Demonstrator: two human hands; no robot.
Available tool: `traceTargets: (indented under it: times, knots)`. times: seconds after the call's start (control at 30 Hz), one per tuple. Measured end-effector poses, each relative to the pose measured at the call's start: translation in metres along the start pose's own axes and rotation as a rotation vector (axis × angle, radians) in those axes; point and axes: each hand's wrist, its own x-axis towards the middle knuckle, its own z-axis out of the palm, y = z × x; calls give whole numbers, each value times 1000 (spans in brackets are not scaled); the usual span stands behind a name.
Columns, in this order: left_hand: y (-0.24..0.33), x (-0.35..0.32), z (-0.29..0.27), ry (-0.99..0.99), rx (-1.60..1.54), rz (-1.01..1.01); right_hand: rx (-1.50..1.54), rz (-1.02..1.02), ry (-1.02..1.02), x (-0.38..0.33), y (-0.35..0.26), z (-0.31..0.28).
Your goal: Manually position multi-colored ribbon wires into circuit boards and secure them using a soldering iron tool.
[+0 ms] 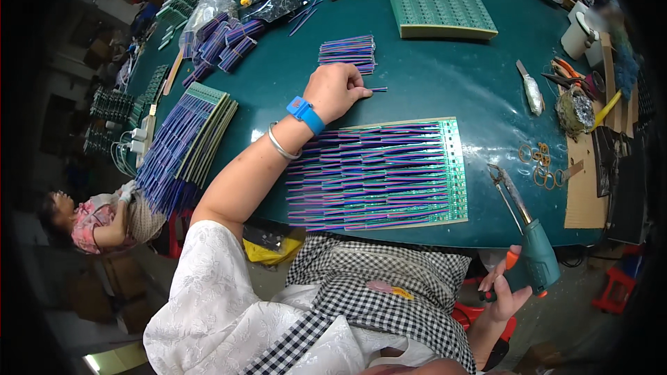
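With fingers pinched together, my left hand (335, 90) holds a short flat strip of coloured wires (379, 89) above the green table. Just beyond it lies a bundle of similar wire strips (347, 54). My right hand (506, 295) grips a green soldering gun (538, 253) with an orange trigger, its metal tip pointing up and away over the table's near edge. Between my arms lies a green circuit board panel (455, 170), most of it covered by rows of purple, blue and pink wire strips. A column of small boards at its right edge has no wires over it.
A stack of wired panels (187, 146) stands left; bare green panels (445, 7) are piled at the far side. Rolled wire bundles (226, 40) lie far left. A knife (531, 90), rings (543, 160) and tools (573, 80) sit right. A person (104, 219) is at left.
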Motion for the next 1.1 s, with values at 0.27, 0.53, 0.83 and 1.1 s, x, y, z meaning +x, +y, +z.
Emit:
traceTargets:
  times: [0.27, 0.53, 0.83, 1.1]
  knots:
    - [-6, -7, 8, 116, -7, 81, 22, 22, 14, 1, -4, 3]
    - [-12, -9, 14, 181, 81, 226, 18, 11, -4, 1, -3, 5]
    - [23, -12, -3, -25, -356, 126, 132, -30, 39, 27, -17, 32]
    - [126, -75, -20, -551, -901, 47, 117, -32, 94, 59, -19, 67]
